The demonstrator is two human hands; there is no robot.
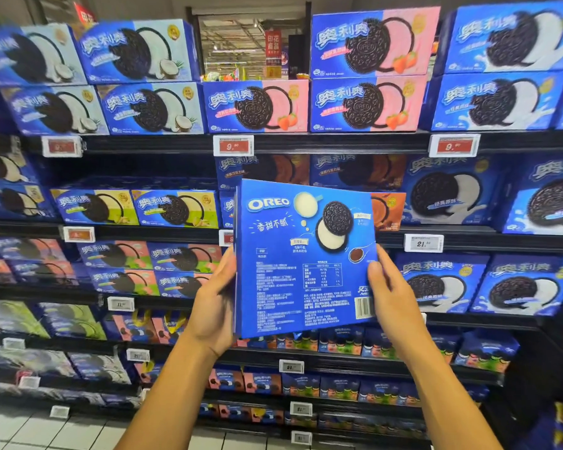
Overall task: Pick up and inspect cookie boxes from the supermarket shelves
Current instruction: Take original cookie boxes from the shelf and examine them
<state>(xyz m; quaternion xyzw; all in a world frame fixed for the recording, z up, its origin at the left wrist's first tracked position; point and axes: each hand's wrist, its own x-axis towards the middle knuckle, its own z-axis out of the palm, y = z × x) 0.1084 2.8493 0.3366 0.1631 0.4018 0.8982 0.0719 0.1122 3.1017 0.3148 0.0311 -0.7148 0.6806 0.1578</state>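
A blue cookie box (pixel 303 254) is held up in front of the shelves, its back panel facing me with a logo, cookie pictures, a nutrition table and a barcode. It is tilted slightly. My left hand (pixel 213 306) grips its left edge, fingers hidden behind the box. My right hand (pixel 392 287) clasps the lower right edge, thumb on the panel near the barcode.
Dark shelves (pixel 306 141) several tiers high carry rows of blue cookie boxes: coconut ones (pixel 137 50) top left, pink strawberry ones (pixel 368 43) top centre, white-cream ones (pixel 507 37) right. Price tags (pixel 233 145) line the shelf edges. A gap (pixel 251 43) shows the store beyond. Tiled floor (pixel 46 430) lies bottom left.
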